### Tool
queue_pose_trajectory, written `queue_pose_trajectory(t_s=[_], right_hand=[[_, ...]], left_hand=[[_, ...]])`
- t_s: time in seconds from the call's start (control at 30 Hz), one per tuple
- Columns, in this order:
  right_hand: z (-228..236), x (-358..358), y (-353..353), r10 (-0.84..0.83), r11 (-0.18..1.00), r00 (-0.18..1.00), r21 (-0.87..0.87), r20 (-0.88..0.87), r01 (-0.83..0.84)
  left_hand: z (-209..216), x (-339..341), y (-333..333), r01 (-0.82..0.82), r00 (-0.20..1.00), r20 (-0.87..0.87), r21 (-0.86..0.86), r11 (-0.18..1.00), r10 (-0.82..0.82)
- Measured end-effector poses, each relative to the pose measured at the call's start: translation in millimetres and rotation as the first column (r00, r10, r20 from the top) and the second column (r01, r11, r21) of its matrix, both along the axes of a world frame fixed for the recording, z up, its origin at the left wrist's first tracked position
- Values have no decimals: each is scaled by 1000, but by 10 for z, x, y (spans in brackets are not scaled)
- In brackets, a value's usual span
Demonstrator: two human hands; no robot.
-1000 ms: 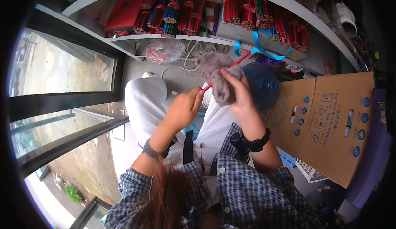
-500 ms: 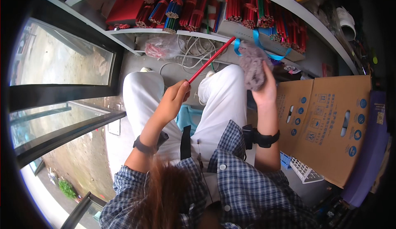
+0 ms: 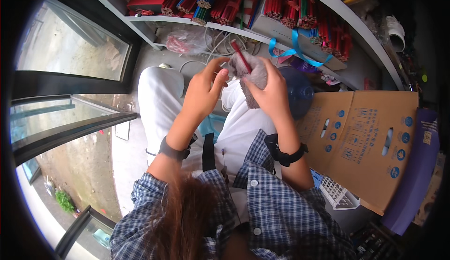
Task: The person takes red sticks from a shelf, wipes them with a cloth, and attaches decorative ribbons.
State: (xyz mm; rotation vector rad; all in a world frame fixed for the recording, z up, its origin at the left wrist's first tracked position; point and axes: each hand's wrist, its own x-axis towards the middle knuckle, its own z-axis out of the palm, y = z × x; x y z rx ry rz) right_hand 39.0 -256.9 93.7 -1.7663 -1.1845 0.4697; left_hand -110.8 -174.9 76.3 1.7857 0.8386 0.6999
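Note:
In front of my knees, my right hand (image 3: pixel 273 87) is closed around a fluffy grey-mauve cloth (image 3: pixel 258 74). A slim red stick (image 3: pixel 241 56), like an unsharpened pencil, pokes up and leftward out of the cloth; its lower end is hidden in the folds. My left hand (image 3: pixel 202 85) is just left of the cloth, fingers curved and thumb apart, with nothing visible in its grasp. Its fingertips come close to the cloth; whether they touch it I cannot tell.
Ahead, a shelf (image 3: pixel 187 22) bears red, blue and green stick bundles (image 3: pixel 224 7). A blue ribbon (image 3: pixel 296 49) hangs over a grey box there. To the right are a dark blue round container (image 3: pixel 300 92), a cardboard box (image 3: pixel 361 133) and a white plastic basket (image 3: pixel 340 192). Glass window panels (image 3: pixel 79 39) line the left.
The red stick has gone from my left hand into the cloth in my right hand. My right hand has come leftward, uncovering the blue container, and my left hand has opened.

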Motion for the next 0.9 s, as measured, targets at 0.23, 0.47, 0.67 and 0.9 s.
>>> queue_pose_trajectory(t_s=[0.23,0.47,0.67,0.9], right_hand=[[150,-13,-2,205,979,731,-146,651,-145],[204,90,35,164,978,564,-57,809,-202],[310,361,-38,100,994,510,-59,854,-97],[209,999,-428,-425,898,904,148,53,413]], left_hand=[[126,-73,55,-104,974,181,-171,980,135],[143,-150,16,190,975,-152,200,961,-161],[275,-189,37,230,960,-189,99,968,-209],[245,-241,62,77,997,32,-320,944,-70]])
